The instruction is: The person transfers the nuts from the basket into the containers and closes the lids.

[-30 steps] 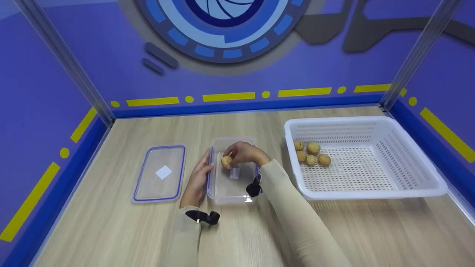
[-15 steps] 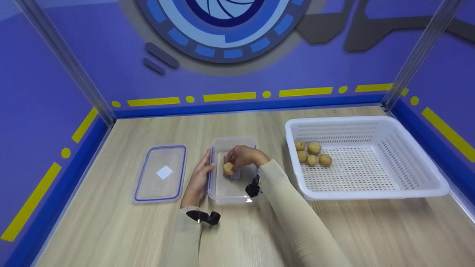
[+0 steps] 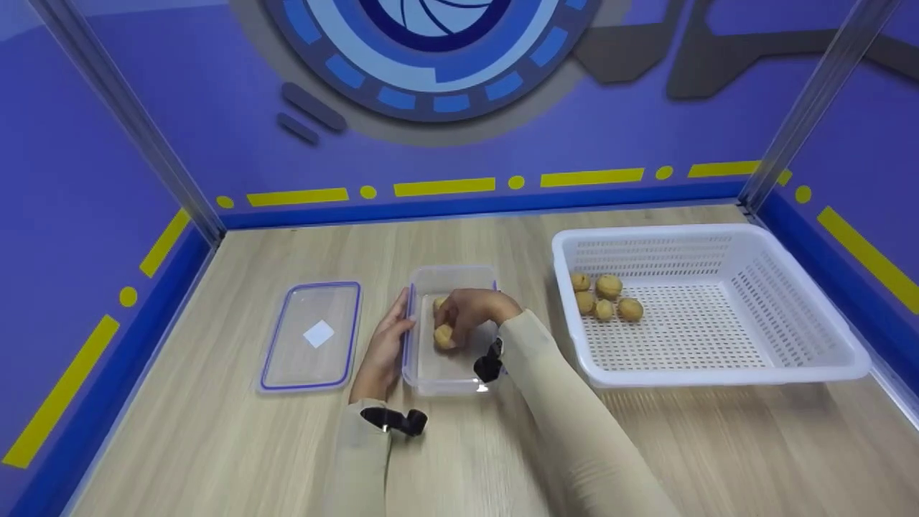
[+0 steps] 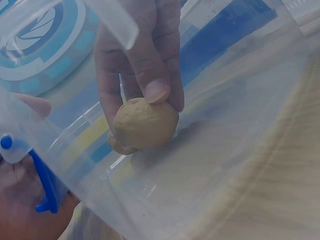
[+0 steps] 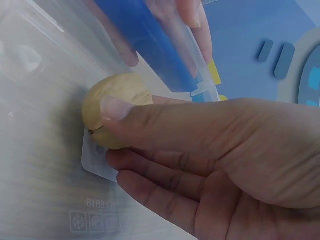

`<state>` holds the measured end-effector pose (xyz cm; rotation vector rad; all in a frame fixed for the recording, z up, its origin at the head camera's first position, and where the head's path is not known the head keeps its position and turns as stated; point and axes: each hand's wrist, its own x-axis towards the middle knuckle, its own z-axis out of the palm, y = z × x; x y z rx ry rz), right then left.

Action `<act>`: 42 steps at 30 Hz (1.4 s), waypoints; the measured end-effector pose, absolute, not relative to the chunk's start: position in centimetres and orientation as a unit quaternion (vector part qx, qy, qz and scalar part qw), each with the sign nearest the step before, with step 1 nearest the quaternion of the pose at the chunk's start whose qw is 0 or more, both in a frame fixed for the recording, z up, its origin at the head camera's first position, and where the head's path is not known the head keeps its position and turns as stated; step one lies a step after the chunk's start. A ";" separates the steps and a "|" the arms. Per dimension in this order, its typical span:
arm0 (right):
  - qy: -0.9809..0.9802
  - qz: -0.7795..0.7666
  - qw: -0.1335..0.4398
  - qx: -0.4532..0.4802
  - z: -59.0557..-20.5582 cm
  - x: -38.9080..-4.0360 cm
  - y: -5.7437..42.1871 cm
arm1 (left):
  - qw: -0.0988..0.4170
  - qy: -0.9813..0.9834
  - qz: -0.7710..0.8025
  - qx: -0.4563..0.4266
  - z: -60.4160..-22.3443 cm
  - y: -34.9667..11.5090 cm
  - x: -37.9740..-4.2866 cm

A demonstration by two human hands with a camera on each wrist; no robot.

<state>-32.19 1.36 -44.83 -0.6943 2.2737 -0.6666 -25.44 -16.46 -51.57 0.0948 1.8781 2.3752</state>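
Note:
My right hand (image 3: 474, 312) is down inside a clear plastic food container (image 3: 449, 384). Its thumb and fingers pinch a walnut (image 3: 444, 337) close to the container's floor; the shell's seam shows in the right wrist view, where the walnut (image 5: 120, 90) fills the fingertips. Partly behind that hand, a second walnut (image 3: 438, 303) lies in the container. My left hand (image 3: 382, 352) rests along the outside of the container's left wall, fingers fairly straight, beside a blue clip (image 4: 46, 182).
A white perforated basket (image 3: 718, 377) on the right holds several walnuts (image 3: 609, 286) in its left part. Left of the container lies its clear lid (image 3: 309, 359) with a blue seal and a white label. Blue panels (image 3: 459, 158) enclose the wooden table (image 3: 237, 445).
My right hand has moved the pinched walnut slightly down and toward me inside the container. The second walnut now shows behind it. My left hand has stayed in place.

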 end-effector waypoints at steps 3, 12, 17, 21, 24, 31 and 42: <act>0.868 -0.258 0.334 -0.263 -44.8 -32.1 1.4 | 0.056 0.614 0.786 0.034 -51.6 -16.4 -25.4; 0.874 -0.254 0.331 -0.250 -44.9 -32.0 1.2 | 0.060 0.602 0.795 0.040 -51.6 -16.4 -25.4; 0.874 -0.254 0.326 -0.255 -44.8 -32.0 1.2 | 0.058 0.605 0.793 0.032 -51.7 -16.5 -25.5; 0.874 -0.252 0.321 -0.262 -44.9 -32.0 1.3 | 0.059 0.604 0.794 0.031 -51.7 -16.5 -25.5; 0.872 -0.260 0.320 -0.263 -44.9 -32.0 1.3 | 0.061 0.611 0.789 0.026 -51.7 -16.5 -25.4; 0.867 -0.270 0.316 -0.275 -45.0 -32.2 1.4 | 0.057 0.615 0.786 0.027 -51.5 -16.5 -25.4; 0.867 -0.300 0.280 -0.284 -44.4 -32.2 1.7 | 0.054 0.616 0.785 0.023 -51.5 -16.3 -25.4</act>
